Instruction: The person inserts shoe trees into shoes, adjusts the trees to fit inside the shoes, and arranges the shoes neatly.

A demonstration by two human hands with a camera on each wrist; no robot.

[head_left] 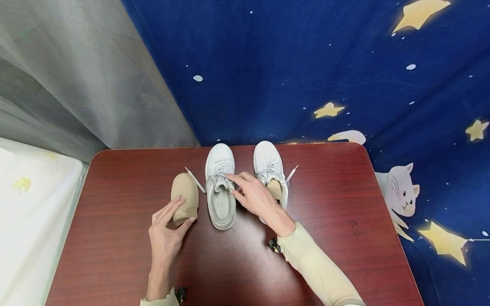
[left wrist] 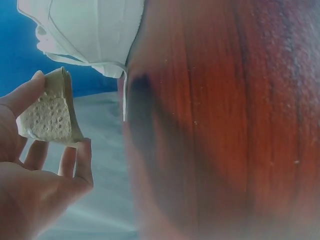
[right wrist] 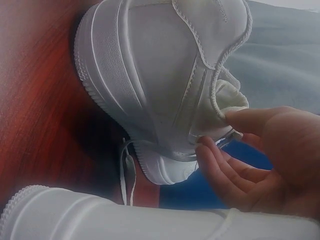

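Observation:
My left hand (head_left: 165,231) holds a beige molded shoe insert (head_left: 185,186) between thumb and fingers, left of the shoes. Dimples show on the insert's surface in the left wrist view, where the hand (left wrist: 45,195) grips its edges. Toe pointing away, a white sneaker (head_left: 220,159) stands in the middle with its opening bare inside. My right hand (head_left: 254,196) pinches this sneaker's collar beside the laces; in the right wrist view the thumb and fingertips lie on either side of that edge. To its right, a second white sneaker (head_left: 267,152) has another beige insert (head_left: 274,188) inside.
Both sneakers stand on a reddish-brown table (head_left: 329,191) near its far edge. A loose lace end (head_left: 196,179) lies left of the middle sneaker, another lace end (head_left: 292,171) right of the second. A blue star-patterned curtain (head_left: 268,85) and a grey curtain (head_left: 95,76) hang behind.

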